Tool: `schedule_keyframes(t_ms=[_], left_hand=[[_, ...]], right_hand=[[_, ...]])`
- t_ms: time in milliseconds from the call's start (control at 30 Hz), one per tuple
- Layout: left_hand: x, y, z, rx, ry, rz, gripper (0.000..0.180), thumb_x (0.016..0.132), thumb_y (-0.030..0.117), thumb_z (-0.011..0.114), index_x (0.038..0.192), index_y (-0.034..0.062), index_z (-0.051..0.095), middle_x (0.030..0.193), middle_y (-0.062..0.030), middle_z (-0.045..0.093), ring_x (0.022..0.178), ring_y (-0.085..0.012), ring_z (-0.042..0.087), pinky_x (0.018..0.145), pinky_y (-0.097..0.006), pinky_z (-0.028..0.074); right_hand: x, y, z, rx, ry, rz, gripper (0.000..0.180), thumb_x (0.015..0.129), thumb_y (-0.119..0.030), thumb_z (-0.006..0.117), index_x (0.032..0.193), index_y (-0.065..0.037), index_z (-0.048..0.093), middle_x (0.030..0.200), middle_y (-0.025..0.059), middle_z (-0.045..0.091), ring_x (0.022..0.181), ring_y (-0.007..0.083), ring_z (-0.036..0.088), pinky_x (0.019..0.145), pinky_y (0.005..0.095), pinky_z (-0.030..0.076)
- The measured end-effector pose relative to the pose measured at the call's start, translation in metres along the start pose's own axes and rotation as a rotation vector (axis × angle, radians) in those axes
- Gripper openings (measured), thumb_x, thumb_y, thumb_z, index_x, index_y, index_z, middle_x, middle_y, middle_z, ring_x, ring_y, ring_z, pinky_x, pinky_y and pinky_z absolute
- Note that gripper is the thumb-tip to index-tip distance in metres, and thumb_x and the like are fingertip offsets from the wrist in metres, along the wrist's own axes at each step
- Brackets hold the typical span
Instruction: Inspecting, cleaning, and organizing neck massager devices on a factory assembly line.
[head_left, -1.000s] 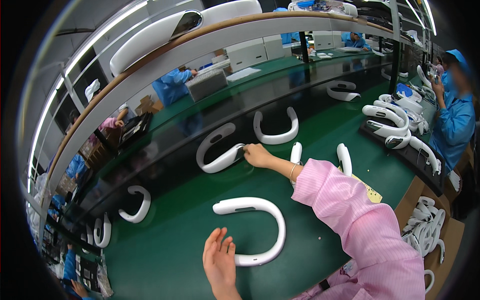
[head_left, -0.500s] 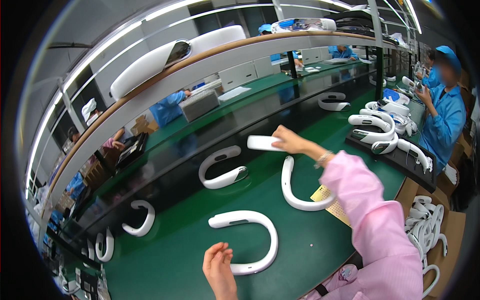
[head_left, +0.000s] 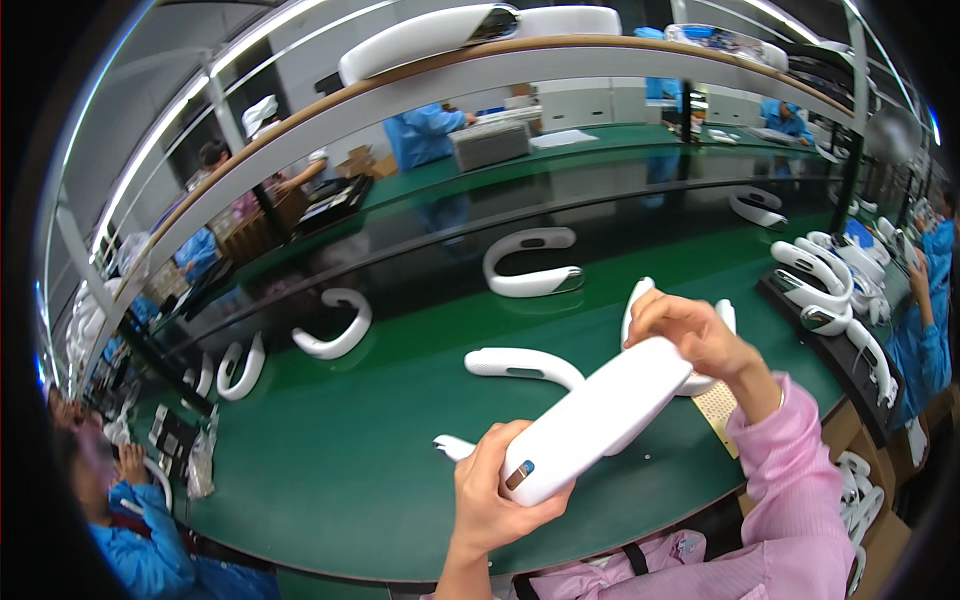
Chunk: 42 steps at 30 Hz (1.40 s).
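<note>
A long white casing point(head_left: 598, 425) with rounded ends is held up in front of me, tilted toward the upper right. My left hand point(head_left: 505, 490) grips its lower end, beside a small blue and brown window. At the upper end my right hand point(head_left: 690, 335) has its fingers bent and drawn together; what lies between the fingertips is hidden. Beneath the casing, a white U-shaped neckband point(head_left: 515, 362) lies on the green table point(head_left: 330, 470), its middle covered. Another U-shaped neckband point(head_left: 637, 300) lies partly behind my right hand, next to a yellow sheet point(head_left: 716, 412).
Several more neckbands, one a U-shaped unit point(head_left: 535, 280), lie along the far side. At right is a black tray point(head_left: 850, 360) of white units, with a cardboard box point(head_left: 880, 520) below. A shelf point(head_left: 600, 45) spans above. Co-workers in blue sit around, one point(head_left: 140, 530) at lower left.
The white casing has come from the far side of the table toward me, and my left hand has closed on its end. My right hand has drawn nearer. The view has turned left.
</note>
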<state>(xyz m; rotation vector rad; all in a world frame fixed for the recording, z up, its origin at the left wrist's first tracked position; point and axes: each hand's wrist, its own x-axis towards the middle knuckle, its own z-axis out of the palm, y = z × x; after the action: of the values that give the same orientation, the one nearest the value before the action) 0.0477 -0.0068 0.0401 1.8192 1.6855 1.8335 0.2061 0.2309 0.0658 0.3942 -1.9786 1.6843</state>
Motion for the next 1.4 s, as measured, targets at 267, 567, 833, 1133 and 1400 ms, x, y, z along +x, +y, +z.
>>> schedule_keyframes(t_ms=[267,567,833,1133,1400], left_hand=[[-0.008,0.001,-0.017,-0.849,0.253,-0.463,0.054,0.093,0.038,0.042,0.124,-0.0066,0.04,0.085,-0.0112,0.056,0.071,-0.0169,0.056,0.061,-0.03,0.049],[-0.02,-0.014,-0.017,-0.97,0.247,-0.479,0.048,0.096,0.033,0.033,0.121,-0.0068,0.044,0.087,-0.0143,0.059,0.073,-0.0223,0.06,0.062,-0.036,0.052],[-0.016,-0.014,-0.008,-0.973,0.246,-0.508,0.049,0.091,0.035,0.044,0.117,-0.0065,0.046,0.085,-0.0161,0.061,0.07,-0.0244,0.063,0.062,-0.038,0.057],[-0.028,-0.035,-0.011,-1.032,0.299,-0.512,0.051,0.094,0.038,0.039,0.121,-0.0047,0.044,0.088,-0.0151,0.061,0.07,-0.0219,0.061,0.059,-0.035,0.057],[-0.028,-0.028,-0.002,-1.004,0.128,-0.445,0.059,0.089,0.04,0.055,0.126,-0.0034,0.039,0.104,-0.0153,0.059,0.087,-0.0235,0.061,0.077,-0.038,0.053]], right_hand=[[-0.033,0.056,0.07,0.323,0.332,0.497,0.07,0.082,-0.041,0.063,0.127,0.002,0.033,0.082,0.009,0.054,0.064,0.0169,0.058,0.057,0.0305,0.049],[-0.032,0.071,0.081,0.576,0.308,0.68,0.051,0.088,-0.032,0.055,0.122,0.002,0.041,0.074,0.0052,0.053,0.056,0.0116,0.053,0.046,0.024,0.043],[-0.039,0.08,0.073,0.68,0.286,0.721,0.046,0.088,-0.032,0.055,0.118,0.001,0.044,0.074,0.0056,0.053,0.055,0.0118,0.052,0.045,0.0245,0.042],[-0.036,0.071,0.075,0.556,0.364,0.716,0.044,0.087,-0.03,0.056,0.117,0.001,0.045,0.074,0.0056,0.053,0.054,0.0106,0.053,0.044,0.0232,0.043],[-0.038,0.065,0.06,0.182,0.478,0.637,0.041,0.088,-0.03,0.058,0.113,0.002,0.051,0.082,0.008,0.059,0.063,0.0106,0.057,0.052,0.0229,0.047]])
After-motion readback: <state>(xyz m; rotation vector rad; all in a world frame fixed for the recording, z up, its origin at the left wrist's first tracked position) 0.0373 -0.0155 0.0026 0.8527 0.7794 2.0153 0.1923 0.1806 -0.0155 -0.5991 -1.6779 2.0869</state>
